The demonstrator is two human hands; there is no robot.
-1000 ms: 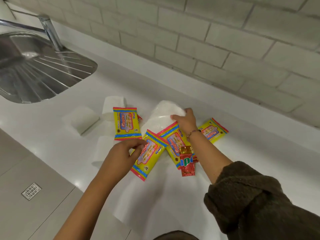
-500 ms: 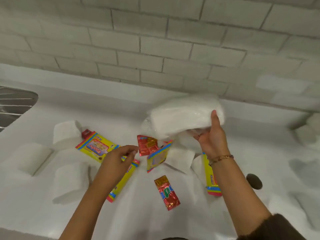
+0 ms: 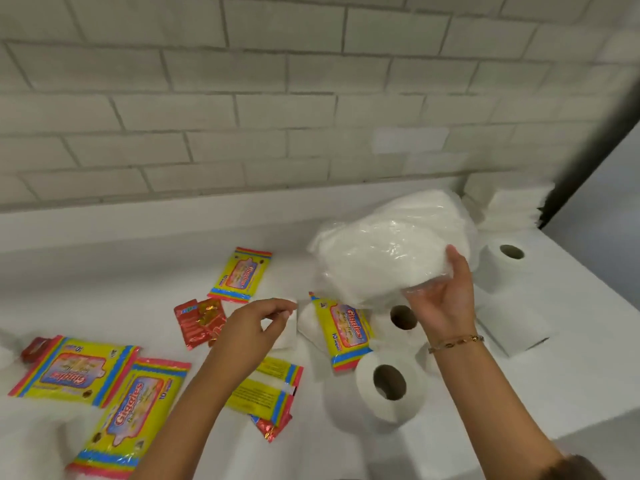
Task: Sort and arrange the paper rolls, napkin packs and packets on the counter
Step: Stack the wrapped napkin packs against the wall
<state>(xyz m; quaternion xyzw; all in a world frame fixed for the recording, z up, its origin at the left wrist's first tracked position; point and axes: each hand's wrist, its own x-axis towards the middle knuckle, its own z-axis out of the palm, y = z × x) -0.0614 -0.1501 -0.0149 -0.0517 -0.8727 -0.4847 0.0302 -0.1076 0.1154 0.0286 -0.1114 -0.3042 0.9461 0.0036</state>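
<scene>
Above the white tabletop (image 3: 571, 375), the right hand (image 3: 445, 303) now carries the plastic-wrapped napkin pack (image 3: 391, 251) farther right, fingers grasping it; the left hand (image 3: 252, 327) hovers half-curled, empty. White brick wall (image 3: 242, 109) behind.

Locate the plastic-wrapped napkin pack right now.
Head view, right of centre: the plastic-wrapped napkin pack is held above the counter in the right hand, over the paper rolls, near the tiled wall.
</scene>
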